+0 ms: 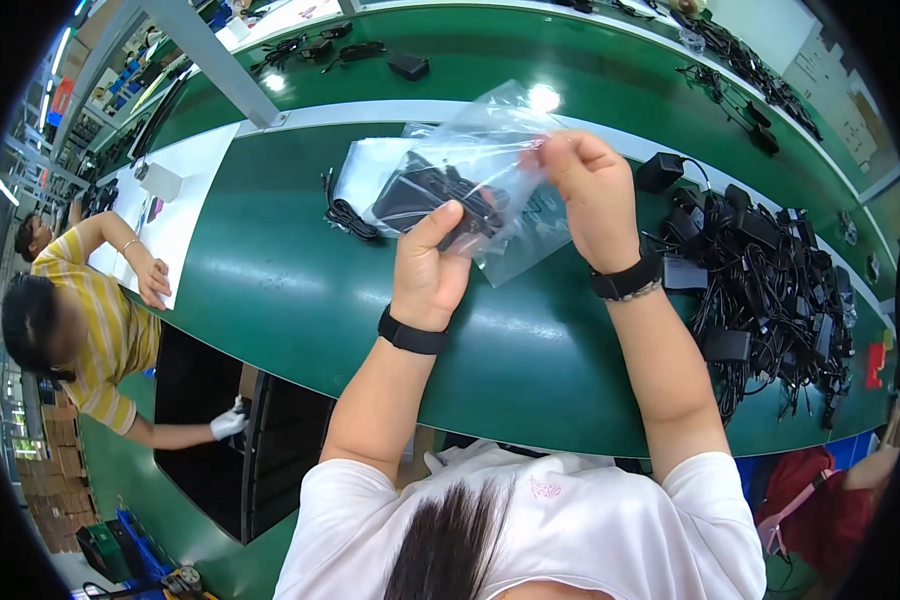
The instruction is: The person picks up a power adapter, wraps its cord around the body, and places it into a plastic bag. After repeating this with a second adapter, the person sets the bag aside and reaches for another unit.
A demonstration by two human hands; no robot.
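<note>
My left hand [432,265] grips a black power adapter [410,195] with its bundled cable, thumb on top; clear plastic lies around or over it. My right hand [595,190] pinches the edge of a clear plastic bag [505,120] between thumb and fingertips. The bag spreads between both hands above the green table. Whether the adapter is fully inside the bag I cannot tell. Just beyond my left hand lie a stack of clear bags [355,180] and a coiled black cable [350,218].
A large tangled heap of black adapters and cables [760,280] covers the table's right side. At left, a person in a yellow striped top [110,320] reaches into a black bin [210,400]. More adapters [408,66] lie on the far bench behind a metal post [215,65].
</note>
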